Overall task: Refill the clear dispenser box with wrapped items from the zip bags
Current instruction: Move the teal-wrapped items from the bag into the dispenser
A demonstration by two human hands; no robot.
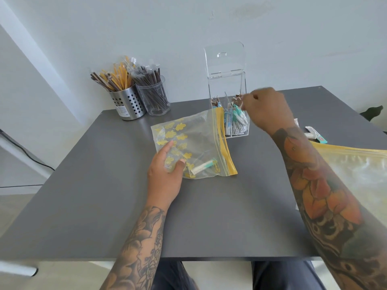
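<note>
My right hand is over the clear box at the back of the counter, fingers blurred, so I cannot tell whether they hold a packet. My left hand pinches the nearly empty zip bag. Knocking the box's raised lid could snap it shut, and the last packet could slide out.

Left hand pinching, low; right hand curled, extended forward.
</note>
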